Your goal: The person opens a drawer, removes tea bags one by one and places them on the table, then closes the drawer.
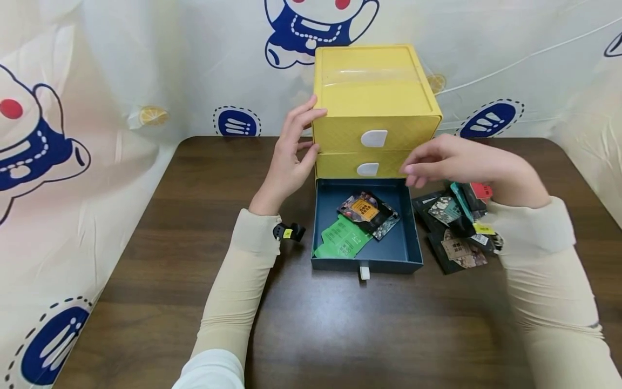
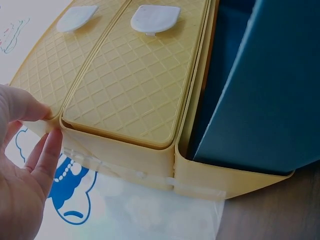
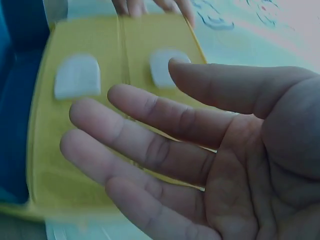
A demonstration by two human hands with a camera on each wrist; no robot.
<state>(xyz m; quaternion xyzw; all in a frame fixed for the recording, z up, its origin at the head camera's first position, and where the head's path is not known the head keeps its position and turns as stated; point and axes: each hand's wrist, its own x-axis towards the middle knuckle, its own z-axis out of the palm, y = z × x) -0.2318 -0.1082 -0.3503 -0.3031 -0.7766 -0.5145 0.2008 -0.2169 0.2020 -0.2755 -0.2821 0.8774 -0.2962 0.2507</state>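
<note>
**Yellow drawer cabinet, bottom drawer out, both hands up at its front**

The yellow drawer cabinet (image 1: 376, 108) stands at the back of the brown table (image 1: 160, 254), against the cartoon-print cloth (image 1: 97, 70), and its blue bottom drawer (image 1: 365, 263) is pulled right out toward the person. Two yellow drawers above it sit flush, each with a white tab handle (image 1: 373, 138).

Left hand (image 1: 290, 156) is on the cabinet's left front corner, fingers straight, fingertips touching the edge at the level of the top drawer. The left wrist view shows a fingertip (image 2: 50, 145) pressed against the yellow side wall. It grips nothing.

Right hand (image 1: 457, 161) hovers in front of the lower yellow drawer, just by its right end. The right wrist view shows the palm spread, fingers (image 3: 150, 130) loose and apart, nothing held.

Down in the open drawer lie a green packet (image 1: 342, 240) and a dark packet with an orange label (image 1: 367, 212), the two overlapping. To the right of the drawer, on the table under the right forearm, a loose pile of dark packets (image 1: 457, 229) lies fanned out.
</note>
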